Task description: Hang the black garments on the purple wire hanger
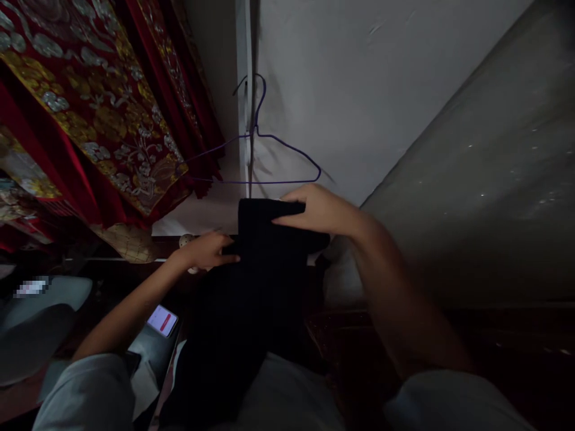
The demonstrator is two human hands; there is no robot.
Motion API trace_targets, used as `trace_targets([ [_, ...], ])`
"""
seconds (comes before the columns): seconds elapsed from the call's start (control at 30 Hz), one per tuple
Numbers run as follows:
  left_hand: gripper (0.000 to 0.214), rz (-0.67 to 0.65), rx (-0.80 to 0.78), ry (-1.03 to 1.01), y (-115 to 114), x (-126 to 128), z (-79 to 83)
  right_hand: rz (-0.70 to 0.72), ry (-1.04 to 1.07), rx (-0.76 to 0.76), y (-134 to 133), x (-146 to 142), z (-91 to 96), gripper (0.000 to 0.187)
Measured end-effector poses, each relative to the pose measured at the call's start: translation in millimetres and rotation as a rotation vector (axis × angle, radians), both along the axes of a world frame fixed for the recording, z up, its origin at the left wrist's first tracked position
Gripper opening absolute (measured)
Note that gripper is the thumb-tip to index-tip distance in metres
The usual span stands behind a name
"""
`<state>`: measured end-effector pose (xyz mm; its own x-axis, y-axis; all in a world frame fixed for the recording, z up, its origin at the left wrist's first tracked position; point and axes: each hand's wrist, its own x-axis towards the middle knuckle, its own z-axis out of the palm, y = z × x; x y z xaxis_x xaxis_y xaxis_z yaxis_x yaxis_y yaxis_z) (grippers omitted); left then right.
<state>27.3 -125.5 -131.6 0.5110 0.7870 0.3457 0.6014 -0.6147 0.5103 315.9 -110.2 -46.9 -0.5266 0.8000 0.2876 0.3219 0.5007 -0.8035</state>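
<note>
A dark black garment [274,263] hangs down in front of me, its upper part folded; its exact kind cannot be made out in the dim light. My right hand [314,209] pinches the fold near its top right, thumb in front and fingers behind. At the garment's left edge, my left hand [211,250] has its fingers closed on the cloth. Just above the garment, a purple wire hanger [287,181] hangs bare on a pale upright [245,48], apart from both hands.
Red cloth with gold and silver embroidery [112,120] drapes at the upper left. A lit phone [162,321] lies on a pale surface at lower left, near a grey seat [40,335]. A large greyish sheet-like surface [471,197] slopes along the right, beside the pale wall [350,78].
</note>
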Motion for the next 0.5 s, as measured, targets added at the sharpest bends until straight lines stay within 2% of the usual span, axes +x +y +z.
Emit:
trace_targets([
  [0.07, 0.023, -0.021, 0.023, 0.389, 3, -12, 10.9, -0.074, -0.050, 0.078, 7, 6, -3.7, 0.018],
  [0.13, 0.021, 0.121, 0.004, 0.663, 7, -22, 24.9, -0.130, -0.067, 0.167, 10, 13, -2.9, 0.012],
  [0.2, 0.028, 0.251, -0.101, 0.802, 9, -30, 39.3, -0.185, -0.054, 0.270, 14, 22, 0.8, 0.008],
  [0.27, 0.034, 0.281, -0.191, 0.789, 6, -36, 52.5, -0.239, -0.017, 0.387, 23, 34, 3.2, 0.006],
  [0.37, 0.033, 0.248, -0.174, 0.544, -5, -39, 68.9, -0.338, 0.093, 0.505, 51, 44, -4.9, 0.004],
  [0.43, 0.037, 0.198, -0.160, 0.374, -16, -36, 76.5, -0.436, 0.202, 0.480, 74, 39, -19.6, 0.003],
  [0.5, 0.044, 0.166, -0.176, 0.269, -25, -33, 80.2, -0.513, 0.290, 0.359, 95, 22, -38.5, 0.010],
])
